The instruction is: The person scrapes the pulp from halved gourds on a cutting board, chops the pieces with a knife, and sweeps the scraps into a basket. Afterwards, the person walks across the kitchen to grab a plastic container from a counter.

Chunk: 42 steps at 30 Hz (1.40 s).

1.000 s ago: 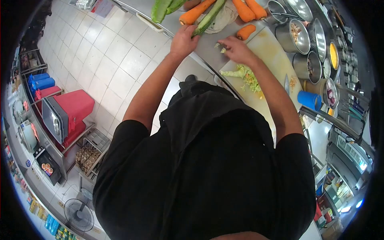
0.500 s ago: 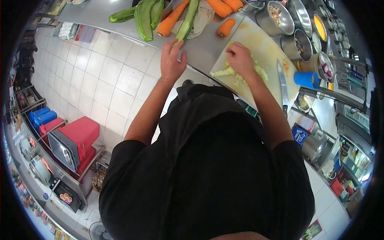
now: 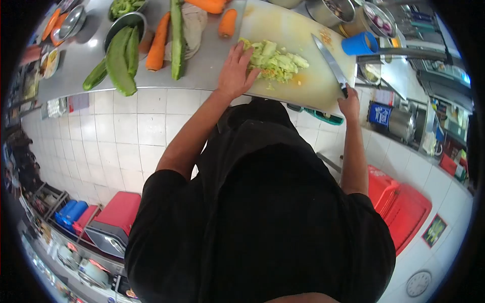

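A heap of chopped pale-green leafy vegetable [image 3: 277, 60] lies on the white cutting board [image 3: 293, 22]. My left hand [image 3: 235, 73] is at the heap's left edge, thumb spread away from the fingers and nothing held. At the board's right side, my right hand [image 3: 349, 104] is closed around the black handle of a kitchen knife [image 3: 329, 59]. The blade rests on or just over the board, pointing away from me. Beside the board, to the left, lie a short carrot piece [image 3: 228, 23] and a long peeled green gourd [image 3: 176, 43].
Green gourds [image 3: 120, 63] lean out of a metal bowl [image 3: 143, 21] near a long carrot [image 3: 159, 45] and a cloth [image 3: 194, 30]. A blue cup [image 3: 359, 44] stands at the board's right edge, near small minced bits [image 3: 326, 36] and a bowl of onions [image 3: 380, 21].
My left hand left the long gourd for the greens, which now form a broader heap. My right hand moved from the greens to the knife handle. The view has turned.
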{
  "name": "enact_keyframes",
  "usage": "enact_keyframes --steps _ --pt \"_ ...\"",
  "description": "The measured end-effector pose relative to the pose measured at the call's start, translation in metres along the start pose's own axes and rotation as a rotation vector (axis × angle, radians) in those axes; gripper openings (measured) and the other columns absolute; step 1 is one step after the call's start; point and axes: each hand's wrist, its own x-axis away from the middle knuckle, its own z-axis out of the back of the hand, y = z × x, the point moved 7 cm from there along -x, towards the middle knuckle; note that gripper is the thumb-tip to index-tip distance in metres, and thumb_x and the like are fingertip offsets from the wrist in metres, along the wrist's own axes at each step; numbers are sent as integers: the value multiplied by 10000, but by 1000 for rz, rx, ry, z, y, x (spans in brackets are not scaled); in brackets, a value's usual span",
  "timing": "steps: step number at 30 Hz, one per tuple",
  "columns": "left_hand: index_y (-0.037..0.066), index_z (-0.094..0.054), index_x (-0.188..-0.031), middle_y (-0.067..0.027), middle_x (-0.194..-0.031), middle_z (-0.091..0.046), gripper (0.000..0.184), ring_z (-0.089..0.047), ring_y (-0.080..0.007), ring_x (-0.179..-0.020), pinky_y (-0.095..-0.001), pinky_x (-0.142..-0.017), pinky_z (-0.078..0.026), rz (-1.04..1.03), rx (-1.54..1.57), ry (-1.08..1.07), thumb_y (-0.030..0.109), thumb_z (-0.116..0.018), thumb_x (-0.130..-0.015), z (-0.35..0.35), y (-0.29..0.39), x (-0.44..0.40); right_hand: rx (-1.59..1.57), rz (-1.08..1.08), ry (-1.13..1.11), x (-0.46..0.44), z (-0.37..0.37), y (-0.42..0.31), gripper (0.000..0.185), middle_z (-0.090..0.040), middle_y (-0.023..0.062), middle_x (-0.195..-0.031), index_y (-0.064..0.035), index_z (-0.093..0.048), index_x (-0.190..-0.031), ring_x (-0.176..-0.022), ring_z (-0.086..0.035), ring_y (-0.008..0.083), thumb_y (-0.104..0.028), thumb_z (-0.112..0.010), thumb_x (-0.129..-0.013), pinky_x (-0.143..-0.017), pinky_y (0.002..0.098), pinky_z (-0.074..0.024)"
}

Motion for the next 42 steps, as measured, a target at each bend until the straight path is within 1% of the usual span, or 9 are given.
enact_keyframes --steps 4,5,9,14,18,21,24,35,42 --pt "23 -422 -1394 -276 -1469 -333 625 -294 -455 -1373 -490 -1143 -269 -53 -168 -84 385 -592 -914 -22 8 -11 -31 -85 -145 21 4 19 605 -601 183 -1168 -152 -568 -1309 -1043 -602 383 1 -587 -724 -881 449 -503" --pt "22 -418 -1397 -274 -1471 -333 633 -288 -454 -1376 -493 -1145 -263 -54 -181 -90 394 -588 -915 -23 9 -11 -11 -35 -84 26 9 10 606 -614 192 -1063 -132 -567 -1305 -997 -604 400 3 -567 -714 -854 464 -499" --pt "21 -398 -1410 -269 -1465 -328 664 -280 -451 -1374 -516 -1152 -241 -36 -199 -117 415 -583 -909 -29 16 -15 -355 -21 -57 44 15 -6 550 -630 216 -1089 -76 -585 -1255 -1030 -615 396 -15 -556 -710 -898 414 -497" --pt "13 -394 -1404 -278 -1451 -341 661 -295 -454 -1362 -485 -1142 -272 5 -165 -90 392 -591 -900 -46 32 -18 -691 -213 -379 49 -22 -30 449 -660 168 -1051 -33 -559 -1280 -909 -637 215 -68 -568 -833 -828 319 -497" --pt "-8 -406 -1394 -297 -1421 -379 656 -323 -457 -1349 -484 -1127 -293 60 -152 3 363 -612 -893 -64 42 -23 -856 49 -429 64 -47 -46 443 -610 68 -847 -48 -545 -1301 -718 -570 152 -101 -536 -862 -674 295 -496" --pt "-4 -415 -1379 -290 -1396 -401 653 -343 -454 -1326 -494 -1115 -306 107 -117 63 345 -634 -872 -79 56 -25 -1024 -189 -742 85 -31 -51 453 -576 43 -810 -50 -532 -1318 -627 -549 121 -112 -527 -870 -577 282 -492" --pt "-9 -440 -1352 -297 -1353 -434 630 -393 -452 -1278 -500 -1084 -338 88 -58 104 322 -649 -858 -110 79 -30 -1209 -271 -756 100 -39 -33 459 -548 32 -791 -44 -516 -1333 -556 -529 102 -120 -513 -880 -500 269 -476" --pt "-30 -476 -1298 -292 -1311 -475 551 -439 -442 -1223 -488 -1060 -357 -96 5 69 270 -637 -865 -270 223 -65 -1547 -505 -550 137 -4 117 391 -573 48 -841 -40 -506 -1308 -570 -541 117 -90 -480 -921 -457 272 -456" --pt "-12 -434 -1364 -247 -1391 -446 604 -399 -384 -1313 -421 -1108 -330 -144 168 -195 343 -598 -903 -392 312 -100 -1569 -675 -299 145 6 226 298 -560 31 -791 -51 -546 -1187 -539 -512 110 -88 -443 -910 -444 260 -426"
